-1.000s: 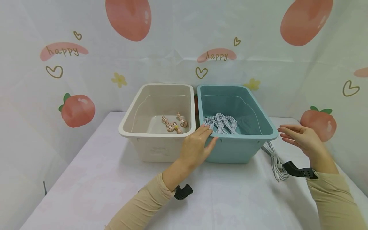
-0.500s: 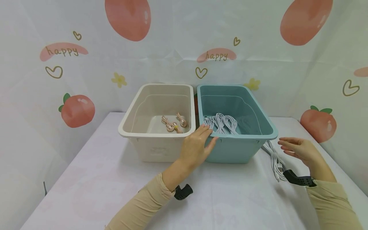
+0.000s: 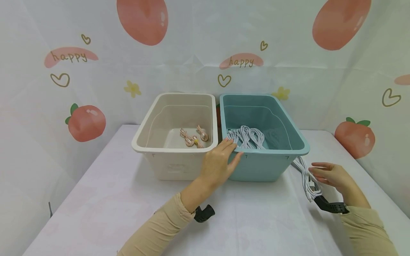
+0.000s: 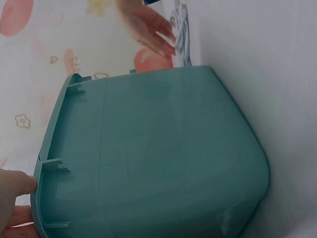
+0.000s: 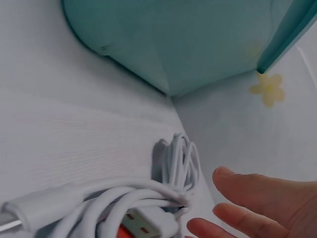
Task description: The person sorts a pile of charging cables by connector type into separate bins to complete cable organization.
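My left hand (image 3: 217, 161) rests at the front rim of the blue bin (image 3: 266, 164), near where it meets the beige bin. Its fingers lie over the rim, with the thumb along the outside; the left wrist view shows the thumb (image 4: 22, 182) touching the rim. My right hand (image 3: 334, 176) is just right of a tied white USB cable (image 3: 305, 176) on the table, fingers extended and holding nothing. Close up in the right wrist view, the cable (image 5: 179, 168) shows its loops and a USB plug (image 5: 146, 223); the fingers are beside it.
The beige bin (image 3: 174, 161) stands left of the blue one and contains several small tan tied cords (image 3: 189, 139). Several white cable bundles (image 3: 246, 136) lie inside the blue bin. Behind both bins hangs a printed backdrop (image 3: 179, 76); a white cloth (image 3: 256, 220) covers the table.
My right hand has come down from beside the blue bin's right rim to the white cable on the table. My left hand and both bins have stayed in place.
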`<action>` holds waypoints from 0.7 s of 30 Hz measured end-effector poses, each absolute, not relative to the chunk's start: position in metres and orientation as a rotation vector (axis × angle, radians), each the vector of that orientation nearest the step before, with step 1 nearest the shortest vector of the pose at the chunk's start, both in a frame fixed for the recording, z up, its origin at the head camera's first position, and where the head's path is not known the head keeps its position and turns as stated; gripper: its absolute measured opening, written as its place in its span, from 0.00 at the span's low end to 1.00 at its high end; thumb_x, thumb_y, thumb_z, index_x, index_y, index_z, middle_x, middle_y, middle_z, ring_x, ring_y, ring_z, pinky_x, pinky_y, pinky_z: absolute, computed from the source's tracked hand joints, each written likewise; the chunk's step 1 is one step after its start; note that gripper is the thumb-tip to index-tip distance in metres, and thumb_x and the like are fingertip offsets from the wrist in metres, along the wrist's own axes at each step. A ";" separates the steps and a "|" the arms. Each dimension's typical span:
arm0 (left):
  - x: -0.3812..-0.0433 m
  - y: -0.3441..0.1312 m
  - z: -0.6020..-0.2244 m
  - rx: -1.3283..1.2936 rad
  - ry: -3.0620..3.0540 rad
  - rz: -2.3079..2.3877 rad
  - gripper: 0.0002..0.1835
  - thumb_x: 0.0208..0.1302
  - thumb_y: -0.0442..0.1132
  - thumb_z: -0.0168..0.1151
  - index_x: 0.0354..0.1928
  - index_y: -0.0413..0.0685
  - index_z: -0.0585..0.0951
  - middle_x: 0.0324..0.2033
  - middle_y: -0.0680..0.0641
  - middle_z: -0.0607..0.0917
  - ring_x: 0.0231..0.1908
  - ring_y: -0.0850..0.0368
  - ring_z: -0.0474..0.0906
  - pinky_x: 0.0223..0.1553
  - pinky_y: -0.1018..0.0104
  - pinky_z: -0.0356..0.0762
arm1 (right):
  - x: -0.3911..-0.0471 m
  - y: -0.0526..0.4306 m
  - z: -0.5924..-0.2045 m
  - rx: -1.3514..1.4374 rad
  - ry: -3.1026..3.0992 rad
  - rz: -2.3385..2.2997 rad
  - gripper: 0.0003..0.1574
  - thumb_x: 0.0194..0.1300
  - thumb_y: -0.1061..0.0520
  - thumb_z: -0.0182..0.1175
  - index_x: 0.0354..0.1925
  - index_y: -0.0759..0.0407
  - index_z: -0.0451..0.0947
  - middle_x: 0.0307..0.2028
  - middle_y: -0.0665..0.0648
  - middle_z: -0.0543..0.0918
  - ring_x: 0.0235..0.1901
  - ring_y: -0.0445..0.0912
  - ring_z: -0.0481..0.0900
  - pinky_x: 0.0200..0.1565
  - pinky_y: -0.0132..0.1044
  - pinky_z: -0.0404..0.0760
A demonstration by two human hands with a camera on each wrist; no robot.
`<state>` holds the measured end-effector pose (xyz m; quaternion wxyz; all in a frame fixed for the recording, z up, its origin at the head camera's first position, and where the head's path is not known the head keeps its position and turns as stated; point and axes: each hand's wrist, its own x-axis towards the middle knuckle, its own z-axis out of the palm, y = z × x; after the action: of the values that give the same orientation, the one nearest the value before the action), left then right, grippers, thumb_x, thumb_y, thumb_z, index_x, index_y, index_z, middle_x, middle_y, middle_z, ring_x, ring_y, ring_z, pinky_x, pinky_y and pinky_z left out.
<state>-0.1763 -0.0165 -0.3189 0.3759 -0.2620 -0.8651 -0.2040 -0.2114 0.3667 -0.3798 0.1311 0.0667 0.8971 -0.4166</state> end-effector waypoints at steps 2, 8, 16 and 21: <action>-0.176 -0.016 -0.319 -0.670 -2.213 -0.522 0.14 0.59 0.45 0.64 0.41 0.44 0.85 0.43 0.46 0.87 0.50 0.52 0.82 0.48 0.64 0.81 | -0.211 0.367 -0.382 0.201 2.607 -1.194 0.47 0.64 0.43 0.56 0.64 0.77 0.56 0.38 0.41 0.80 0.32 0.28 0.75 0.37 0.26 0.80; -0.177 -0.017 -0.319 -0.674 -2.218 -0.532 0.14 0.59 0.45 0.64 0.41 0.42 0.85 0.43 0.45 0.87 0.50 0.52 0.82 0.48 0.64 0.81 | -0.210 0.364 -0.387 0.211 2.634 -1.139 0.48 0.62 0.42 0.59 0.63 0.76 0.58 0.45 0.60 0.82 0.35 0.32 0.76 0.38 0.30 0.81; -0.177 -0.017 -0.319 -0.675 -2.217 -0.531 0.14 0.59 0.45 0.63 0.41 0.43 0.85 0.43 0.45 0.87 0.49 0.51 0.82 0.48 0.64 0.81 | -0.209 0.362 -0.392 0.209 2.670 -1.100 0.47 0.61 0.42 0.59 0.63 0.75 0.59 0.57 0.77 0.70 0.42 0.41 0.77 0.40 0.33 0.81; -0.176 -0.017 -0.318 -0.677 -2.213 -0.531 0.14 0.59 0.45 0.64 0.40 0.43 0.85 0.43 0.45 0.87 0.49 0.51 0.82 0.48 0.64 0.81 | -0.210 0.363 -0.393 0.245 2.662 -1.140 0.48 0.59 0.41 0.62 0.62 0.75 0.61 0.48 0.66 0.80 0.34 0.31 0.73 0.34 0.25 0.78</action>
<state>-0.1762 -0.0168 -0.3179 0.3741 -0.2645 -0.8644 -0.2073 -0.2102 0.3635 -0.3934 0.1174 0.0836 0.9097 -0.3894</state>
